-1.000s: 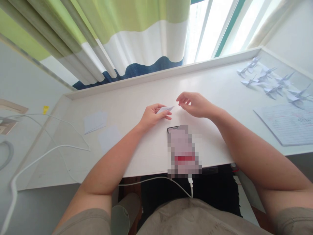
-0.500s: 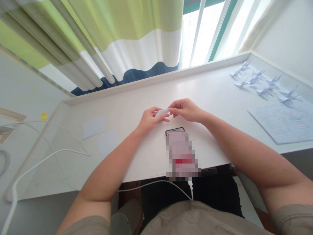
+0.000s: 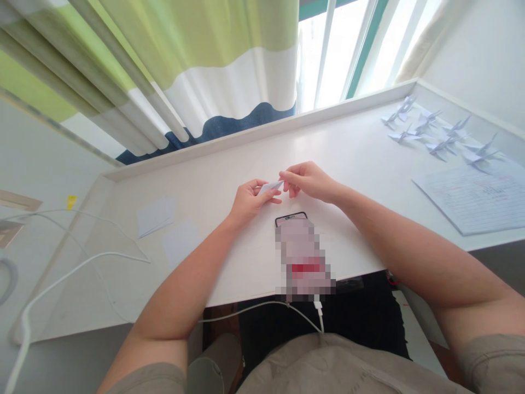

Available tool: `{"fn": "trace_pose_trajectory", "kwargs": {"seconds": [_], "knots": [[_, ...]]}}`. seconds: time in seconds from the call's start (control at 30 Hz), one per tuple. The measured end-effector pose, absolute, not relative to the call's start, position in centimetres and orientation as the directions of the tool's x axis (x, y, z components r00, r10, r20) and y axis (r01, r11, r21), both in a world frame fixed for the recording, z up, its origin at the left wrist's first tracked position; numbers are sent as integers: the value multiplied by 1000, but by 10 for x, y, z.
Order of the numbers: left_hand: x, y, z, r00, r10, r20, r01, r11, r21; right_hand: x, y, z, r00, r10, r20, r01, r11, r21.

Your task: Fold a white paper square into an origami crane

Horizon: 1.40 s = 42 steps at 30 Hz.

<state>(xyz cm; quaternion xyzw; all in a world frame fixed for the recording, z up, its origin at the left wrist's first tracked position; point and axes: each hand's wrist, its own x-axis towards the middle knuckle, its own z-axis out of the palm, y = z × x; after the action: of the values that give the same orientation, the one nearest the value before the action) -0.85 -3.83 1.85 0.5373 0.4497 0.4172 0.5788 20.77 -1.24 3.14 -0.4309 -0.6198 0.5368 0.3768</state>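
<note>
Above the middle of the white desk, a small folded white paper point(image 3: 269, 187) tapers to a point on its right side. My left hand point(image 3: 251, 201) is closed on its wide end, with the thumb below and the fingers behind. At the pointed end, my right hand point(image 3: 308, 179) pinches the tip between thumb and finger, its other fingers curled underneath. Part of the paper is hidden by the left fingers. Just below both hands lies a phone point(image 3: 293, 217), its screen blurred out and a white cable point(image 3: 318, 307) plugged into its lower end.
Several folded paper cranes point(image 3: 443, 143) stand at the right rear, behind a lined, written sheet point(image 3: 476, 200). Loose white paper squares point(image 3: 156, 216) lie at the left, near a looping white cord point(image 3: 82, 262). A raised rim point(image 3: 205, 145) runs along the desk's back below the curtain point(image 3: 229, 82).
My right fingers have shifted slightly at the paper's tip, and more of the pointed end shows between the hands. The whole view has moved a little.
</note>
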Motion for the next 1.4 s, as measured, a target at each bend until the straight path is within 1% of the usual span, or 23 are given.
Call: {"fn": "trace_pose_trajectory", "kwargs": {"seconds": [0.1, 0.3, 0.43, 0.57, 0.73, 0.83, 0.93, 1.1, 1.27, 1.4], "knots": [[-9, -40, 21, 268, 960, -82, 10, 83, 997, 205, -13, 28, -348, 937, 39, 173, 105, -979], [-12, -39, 24, 353, 930, -105, 36, 98, 995, 207, -11, 25, -390, 918, 71, 116, 125, -985], [-10, -38, 21, 298, 950, -93, 19, 92, 996, 208, -9, 25, -363, 928, 82, 119, 133, -984], [-6, -40, 20, 241, 968, -73, -33, 83, 996, 208, -9, 26, -315, 946, 72, 112, 113, -987], [-3, -42, 21, 217, 975, -53, -81, 72, 994, 205, -11, 26, -322, 938, 131, 180, 196, -964], [-4, -41, 22, 219, 974, -63, -84, 83, 993, 205, -12, 24, -305, 943, 132, 184, 195, -963], [-6, -40, 22, 236, 968, -78, -68, 97, 993, 204, -12, 24, -309, 941, 138, 152, 191, -970], [-8, -40, 23, 282, 952, -116, -28, 129, 991, 200, -14, 26, -334, 924, 185, 81, 224, -971], [-6, -41, 22, 246, 964, -101, -45, 116, 992, 198, -14, 24, -328, 933, 148, -37, 144, -989], [-5, -42, 20, 262, 961, -88, -61, 108, 992, 197, -17, 22, -388, 905, 176, 17, 198, -980]]}}
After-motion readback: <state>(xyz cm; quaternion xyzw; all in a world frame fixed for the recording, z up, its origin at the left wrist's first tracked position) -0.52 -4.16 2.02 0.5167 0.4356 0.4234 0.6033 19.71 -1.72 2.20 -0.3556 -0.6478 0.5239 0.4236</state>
